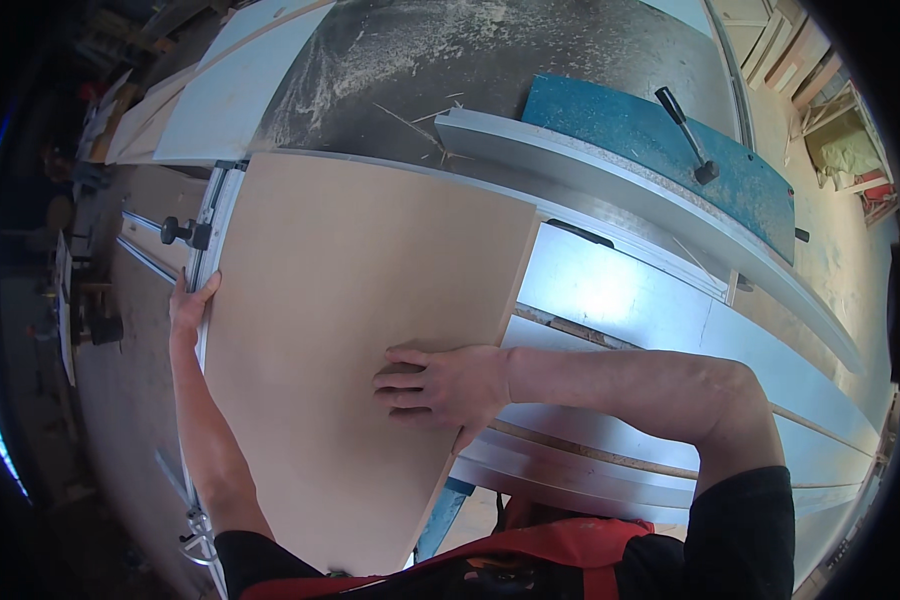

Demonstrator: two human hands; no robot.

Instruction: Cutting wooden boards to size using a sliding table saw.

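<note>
A large tan wooden panel [330,260] lies flat across the machine's metal table [610,275]. Along its left edge runs an aluminium fence rail [213,215]. My left hand [190,300] closes around that rail beside the panel's edge, thumb on the near side and fingers on the outer side. With fingers stretched and slightly apart, my right hand [445,390] rests flat on the panel near its right edge. Its thumb points down toward that edge. A black clamp knob [185,232] sits on the rail just beyond my left hand.
Beyond the panel, a dark table surface [400,60] is strewn with sawdust. A long metal fence [660,190] crosses at the right, in front of a teal machine housing [610,130] with a black-handled lever [685,130]. Wood pieces [795,55] stand at the far right.
</note>
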